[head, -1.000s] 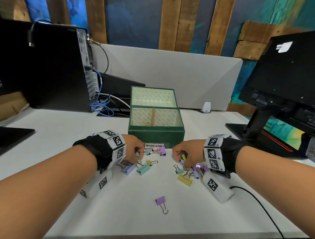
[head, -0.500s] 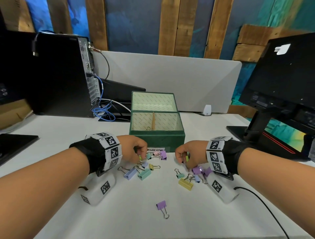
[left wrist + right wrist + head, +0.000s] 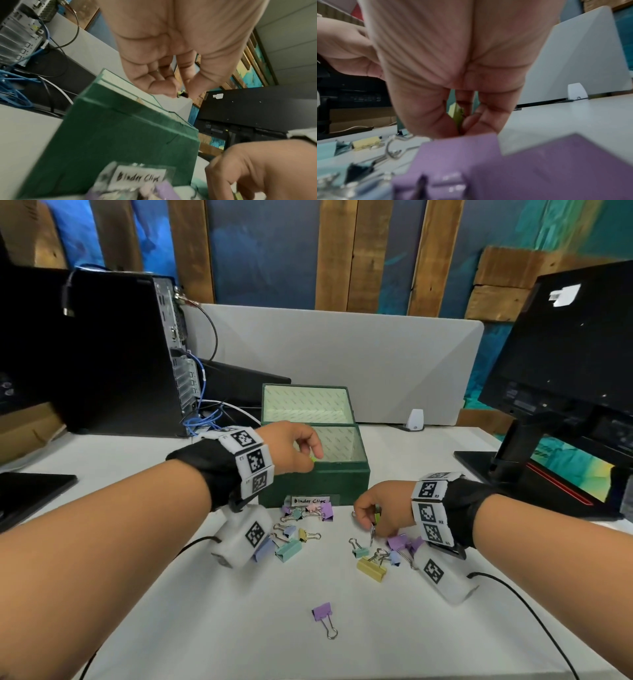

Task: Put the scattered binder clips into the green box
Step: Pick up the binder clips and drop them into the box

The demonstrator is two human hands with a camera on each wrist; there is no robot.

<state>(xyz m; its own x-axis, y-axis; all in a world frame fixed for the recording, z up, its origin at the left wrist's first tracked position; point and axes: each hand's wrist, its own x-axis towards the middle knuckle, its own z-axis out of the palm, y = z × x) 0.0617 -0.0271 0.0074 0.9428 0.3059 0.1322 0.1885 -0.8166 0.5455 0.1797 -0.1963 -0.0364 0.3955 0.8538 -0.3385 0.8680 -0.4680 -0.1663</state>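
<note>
The green box (image 3: 342,482) stands open mid-table, its lid (image 3: 305,405) leaning back, with a "Binder Clips" label (image 3: 310,500) at its foot. My left hand (image 3: 313,456) hovers over the box's front left rim and pinches a small yellow-green clip (image 3: 181,93). My right hand (image 3: 371,523) is low over the right pile, pinching a green clip (image 3: 456,113) by thumb and fingers. Loose clips lie in front of the box: a teal one (image 3: 288,551), a yellow one (image 3: 371,568), a lone purple one (image 3: 322,611) nearer me, and several by the label.
A black computer tower (image 3: 120,354) with blue cables (image 3: 202,421) stands at the back left. A monitor (image 3: 565,354) and its base (image 3: 513,474) are on the right. A black cable (image 3: 513,594) trails from my right wrist. A grey divider (image 3: 342,354) closes the back.
My left hand rose from the clips on the table to the box's front rim, carrying a small clip. My right hand stayed over the right pile and lifted slightly, still pinching its clip.
</note>
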